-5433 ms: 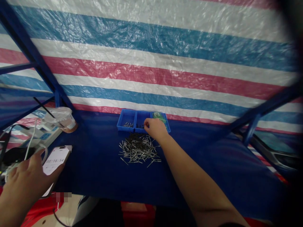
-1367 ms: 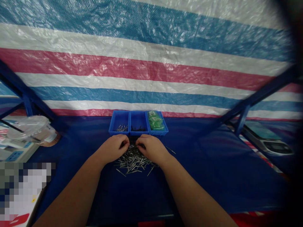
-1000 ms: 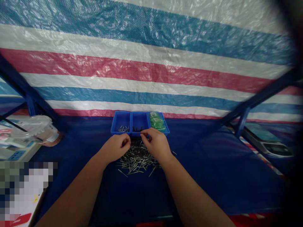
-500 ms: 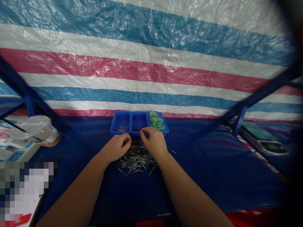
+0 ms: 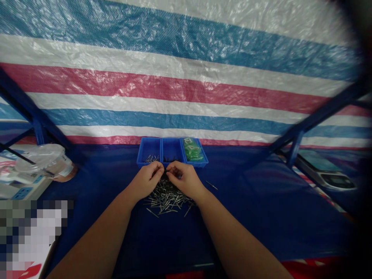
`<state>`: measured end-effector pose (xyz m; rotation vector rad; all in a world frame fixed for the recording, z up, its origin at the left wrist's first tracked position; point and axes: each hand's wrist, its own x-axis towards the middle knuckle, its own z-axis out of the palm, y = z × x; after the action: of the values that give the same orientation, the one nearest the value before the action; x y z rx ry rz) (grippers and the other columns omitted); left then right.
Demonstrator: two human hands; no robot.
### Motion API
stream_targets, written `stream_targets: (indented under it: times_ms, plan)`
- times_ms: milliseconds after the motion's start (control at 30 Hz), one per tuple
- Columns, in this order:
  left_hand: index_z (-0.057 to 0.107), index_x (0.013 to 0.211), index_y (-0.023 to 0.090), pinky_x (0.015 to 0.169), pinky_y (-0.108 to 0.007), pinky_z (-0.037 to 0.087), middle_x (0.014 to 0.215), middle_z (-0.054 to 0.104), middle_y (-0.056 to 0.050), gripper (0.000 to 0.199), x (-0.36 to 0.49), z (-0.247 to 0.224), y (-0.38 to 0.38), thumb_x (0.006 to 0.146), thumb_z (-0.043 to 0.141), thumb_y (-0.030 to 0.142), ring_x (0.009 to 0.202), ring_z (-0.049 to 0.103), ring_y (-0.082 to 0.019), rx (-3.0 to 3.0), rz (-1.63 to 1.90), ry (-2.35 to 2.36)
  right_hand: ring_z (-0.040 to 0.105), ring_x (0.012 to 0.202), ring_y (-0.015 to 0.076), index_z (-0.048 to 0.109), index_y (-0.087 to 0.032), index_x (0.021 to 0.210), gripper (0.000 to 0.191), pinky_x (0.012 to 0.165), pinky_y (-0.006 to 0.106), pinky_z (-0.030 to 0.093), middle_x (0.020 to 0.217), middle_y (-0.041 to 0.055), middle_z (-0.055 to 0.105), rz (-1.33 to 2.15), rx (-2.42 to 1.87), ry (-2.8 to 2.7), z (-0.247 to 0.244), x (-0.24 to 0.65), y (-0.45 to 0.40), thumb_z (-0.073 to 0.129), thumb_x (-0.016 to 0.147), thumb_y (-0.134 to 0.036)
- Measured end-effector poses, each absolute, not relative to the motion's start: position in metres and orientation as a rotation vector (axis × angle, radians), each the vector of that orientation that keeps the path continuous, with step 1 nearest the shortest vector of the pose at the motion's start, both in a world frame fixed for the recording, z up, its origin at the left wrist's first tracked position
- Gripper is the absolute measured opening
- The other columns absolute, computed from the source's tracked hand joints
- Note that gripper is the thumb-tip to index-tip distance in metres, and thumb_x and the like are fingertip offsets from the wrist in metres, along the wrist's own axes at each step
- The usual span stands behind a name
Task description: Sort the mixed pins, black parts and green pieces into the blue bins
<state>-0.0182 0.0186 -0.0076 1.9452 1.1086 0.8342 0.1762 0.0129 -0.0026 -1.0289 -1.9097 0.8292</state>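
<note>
My left hand (image 5: 147, 179) and my right hand (image 5: 183, 177) are pinched fingertip to fingertip above a heap of thin silvery metal pins (image 5: 170, 199), which look like rivets. A small dark piece shows between the fingertips; its kind is too small to make out. Just beyond the hands stand three joined blue bins. The left bin (image 5: 150, 145) has a few silvery pins at its front, the middle bin (image 5: 172, 146) some small dark pieces, and the right bin a green plastic packet (image 5: 193, 150). One loose pin (image 5: 211, 185) lies right of the heap.
A lidded plastic cup (image 5: 62, 166) with a dark straw stands at the left, beside a white power strip (image 5: 29, 190). On the right, behind a blue frame bar (image 5: 295, 147), sits a digital scale (image 5: 328, 174). A striped tarp (image 5: 186, 89) hangs at the back of the blue table.
My right hand has moved left and slightly down from the middle bin's front, and its fingertips now meet those of my left hand. The left hand has barely moved.
</note>
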Motion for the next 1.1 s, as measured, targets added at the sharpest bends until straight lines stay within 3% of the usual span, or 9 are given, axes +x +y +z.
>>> stream_targets:
  times_ms: [267, 367, 733, 900, 1100]
  plan:
    - [0.064, 0.088, 0.019, 0.059, -0.028, 0.036, 0.065, 0.062, 0.0, 0.028, -0.024, -0.002, 0.019, 0.099, 0.046, 0.037, 0.061, 0.058, -0.015, 2.065, 0.709, 1.308, 0.065, 0.08, 0.0178, 0.074, -0.022, 0.102, 0.018, 0.072, 0.03, 0.05, 0.094, 0.0056, 0.071, 0.172, -1.474, -1.805, 0.003, 0.176, 0.02, 0.06, 0.091, -0.025]
    - [0.069, 0.086, 0.019, 0.056, -0.028, 0.032, 0.063, 0.063, 0.0, 0.021, -0.025, -0.003, 0.02, 0.093, 0.054, 0.032, 0.056, 0.055, -0.014, 2.127, 0.571, 1.332, 0.065, 0.077, 0.0183, 0.075, -0.024, 0.101, 0.02, 0.068, 0.029, 0.047, 0.089, 0.0043, 0.071, 0.056, -1.692, -1.806, 0.005, 0.174, 0.024, 0.059, 0.092, -0.028]
    - [0.076, 0.094, 0.022, 0.055, -0.027, 0.031, 0.065, 0.067, 0.0, 0.018, -0.024, -0.009, 0.021, 0.087, 0.061, 0.029, 0.056, 0.056, -0.015, 2.168, 0.465, 1.298, 0.063, 0.072, 0.0183, 0.076, -0.021, 0.095, 0.019, 0.063, 0.028, 0.044, 0.082, 0.0063, 0.071, 0.058, -1.73, -1.847, 0.004, 0.175, 0.026, 0.058, 0.091, -0.028]
    - [0.075, 0.094, 0.022, 0.054, -0.027, 0.029, 0.065, 0.065, 0.001, 0.017, -0.023, -0.011, 0.021, 0.086, 0.061, 0.028, 0.057, 0.055, -0.015, 2.176, 0.459, 1.318, 0.061, 0.073, 0.0166, 0.073, -0.02, 0.1, 0.019, 0.069, 0.028, 0.044, 0.08, 0.0039, 0.068, 0.18, -1.532, -2.031, 0.009, 0.184, 0.021, 0.057, 0.09, -0.022]
    - [0.075, 0.096, 0.022, 0.055, -0.027, 0.029, 0.065, 0.065, 0.001, 0.018, -0.021, -0.012, 0.02, 0.084, 0.062, 0.027, 0.058, 0.055, -0.015, 2.178, 0.455, 1.341, 0.06, 0.069, 0.0154, 0.075, -0.022, 0.094, 0.021, 0.064, 0.028, 0.041, 0.08, 0.0017, 0.069, 0.324, -1.452, -2.313, 0.015, 0.193, 0.01, 0.061, 0.08, -0.014]
